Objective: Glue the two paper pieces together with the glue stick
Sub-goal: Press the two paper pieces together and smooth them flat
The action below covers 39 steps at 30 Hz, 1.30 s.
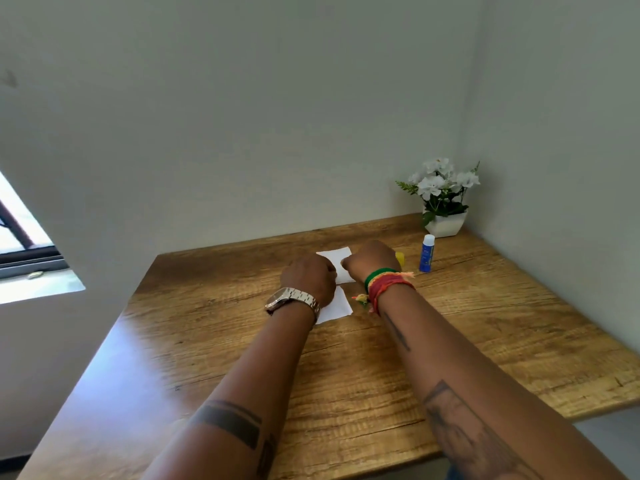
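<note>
Two white paper pieces lie mid-table, the far paper piece [341, 261] just behind the near paper piece [337, 304], their edges meeting. My left hand [308, 277], with a metal watch on the wrist, is curled over the left side of both pieces and hides its own fingertips. From the right, my right hand [372, 259], with woven bracelets on the wrist, pinches the far piece with closed fingers. The blue glue stick [427, 254] with a white top stands upright to the right, apart from both hands. A small yellow object [400, 258] peeks out behind my right hand.
The wooden table [346, 375] fits into a room corner, with walls behind and to the right. A white pot of white flowers [445, 223] stands in the back right corner, just behind the glue stick. A window is at the left.
</note>
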### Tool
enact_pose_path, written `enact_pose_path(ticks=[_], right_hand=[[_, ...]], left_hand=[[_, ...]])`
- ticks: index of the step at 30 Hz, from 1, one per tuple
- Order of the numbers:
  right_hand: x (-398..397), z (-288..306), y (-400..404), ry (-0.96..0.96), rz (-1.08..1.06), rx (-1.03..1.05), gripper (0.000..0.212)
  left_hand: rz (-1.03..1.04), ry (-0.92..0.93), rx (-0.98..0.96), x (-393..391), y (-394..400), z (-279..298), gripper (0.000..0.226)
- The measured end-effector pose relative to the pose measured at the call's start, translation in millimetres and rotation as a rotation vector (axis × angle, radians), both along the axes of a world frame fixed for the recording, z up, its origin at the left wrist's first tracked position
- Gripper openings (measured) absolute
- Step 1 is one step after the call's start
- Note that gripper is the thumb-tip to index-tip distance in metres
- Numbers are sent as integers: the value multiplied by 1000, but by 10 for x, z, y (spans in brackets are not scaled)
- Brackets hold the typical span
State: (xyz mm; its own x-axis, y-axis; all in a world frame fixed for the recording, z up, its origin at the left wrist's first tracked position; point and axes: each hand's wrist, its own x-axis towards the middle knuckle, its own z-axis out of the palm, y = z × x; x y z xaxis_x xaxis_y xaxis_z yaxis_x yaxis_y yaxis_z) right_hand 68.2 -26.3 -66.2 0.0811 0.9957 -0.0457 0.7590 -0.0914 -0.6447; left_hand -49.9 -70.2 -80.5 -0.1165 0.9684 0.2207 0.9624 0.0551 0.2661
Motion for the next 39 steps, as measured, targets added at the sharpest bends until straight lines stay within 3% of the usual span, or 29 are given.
enact_pose_path(ticks=[5,14,17,19,22,24,28,30,35,39], right_hand=[[-66,22,83,-75,51,-49,26],[6,25,226,17,59,-15,28],[72,-28,257,183,66,22,33],[116,-42,236,396,74,48,25],[187,-6,196,639,112,-25,22],[192,37,183,621,204,-82,18],[151,83,93,637,292,-94,10],[162,63,46,685,289,-92,2],[195,-46,-86,724,300,-166,10],[179,-126,-163,672,237,-114,12]], left_hand=[[11,5,-20,-21,46,3,21],[5,-89,-27,-50,71,61,24],[71,-276,109,-132,67,132,22],[159,-419,220,-220,64,198,23],[271,-619,257,-367,72,306,39],[276,-638,170,-426,61,383,41],[222,-731,-27,-456,-36,481,24],[234,-789,-40,-492,-109,451,20],[317,-1227,-62,-619,-336,323,16],[337,-1204,-54,-622,-501,189,13]])
